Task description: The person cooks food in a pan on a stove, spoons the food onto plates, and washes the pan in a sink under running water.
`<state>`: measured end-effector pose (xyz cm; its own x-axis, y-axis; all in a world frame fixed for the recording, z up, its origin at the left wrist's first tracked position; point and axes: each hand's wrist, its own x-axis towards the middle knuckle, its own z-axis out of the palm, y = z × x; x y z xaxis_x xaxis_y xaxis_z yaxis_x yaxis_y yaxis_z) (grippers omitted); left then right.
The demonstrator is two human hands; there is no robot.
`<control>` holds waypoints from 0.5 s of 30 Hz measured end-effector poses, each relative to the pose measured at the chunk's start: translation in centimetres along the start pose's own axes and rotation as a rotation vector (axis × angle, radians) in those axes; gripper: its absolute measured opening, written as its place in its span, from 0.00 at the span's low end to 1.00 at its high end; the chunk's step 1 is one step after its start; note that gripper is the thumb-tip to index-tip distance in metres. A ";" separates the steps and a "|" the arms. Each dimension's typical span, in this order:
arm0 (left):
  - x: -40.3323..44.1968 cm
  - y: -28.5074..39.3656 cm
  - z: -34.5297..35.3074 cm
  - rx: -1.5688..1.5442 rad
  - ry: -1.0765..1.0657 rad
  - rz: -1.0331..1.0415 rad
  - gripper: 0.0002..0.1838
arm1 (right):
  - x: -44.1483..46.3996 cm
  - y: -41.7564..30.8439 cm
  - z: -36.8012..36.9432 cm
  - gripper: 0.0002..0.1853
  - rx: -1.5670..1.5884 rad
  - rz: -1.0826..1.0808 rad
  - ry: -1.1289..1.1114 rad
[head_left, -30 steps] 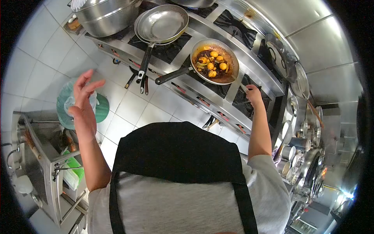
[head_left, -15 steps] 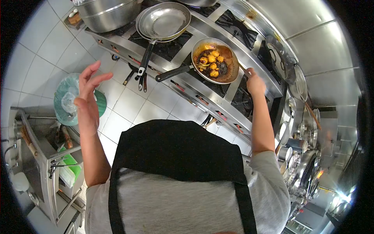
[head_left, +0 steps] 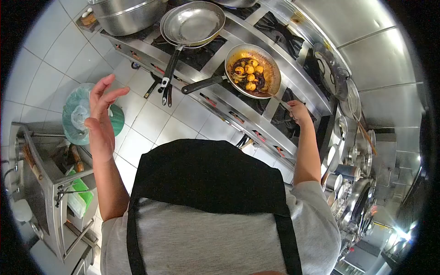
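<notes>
On the stove rests a frying pan [head_left: 274, 68] with several yellow, egg-like pieces [head_left: 249, 69] in dark sauce. Its black handle [head_left: 201, 85] points left and nobody touches it. My right hand [head_left: 299, 112] is closed around the end of a thin metal utensil [head_left: 278, 100], whose far end reaches the pan's lower right side. Raised over the floor at the left, my left hand [head_left: 101, 112] is empty, with its fingers apart. A green bin [head_left: 75, 137] lies below and behind that hand.
Two stacked pans [head_left: 192, 23] sit on the stove [head_left: 215, 50], handles toward me. A large metal pot [head_left: 128, 16] stands at upper left. At lower left is a metal cart [head_left: 43, 197] with a green container [head_left: 81, 190]. Pots and lids [head_left: 353, 98] line the right side.
The utensil in my right hand has shifted, its far end now at the pan's lower right. The yellow pieces have moved slightly. My left hand stays raised and open.
</notes>
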<state>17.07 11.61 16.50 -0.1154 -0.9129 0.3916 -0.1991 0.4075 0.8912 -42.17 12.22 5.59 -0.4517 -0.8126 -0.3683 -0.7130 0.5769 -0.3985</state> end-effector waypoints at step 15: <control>0.1 -0.2 0.9 -0.006 0.005 -0.004 0.51 | -5.8 -11.1 -6.4 0.16 -0.544 -0.140 0.472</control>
<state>16.19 11.51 16.16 -0.1093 -0.9144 0.3897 -0.1936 0.4041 0.8940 -35.04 10.00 17.56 -0.4324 -0.8955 0.1051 -0.8909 0.4423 0.1031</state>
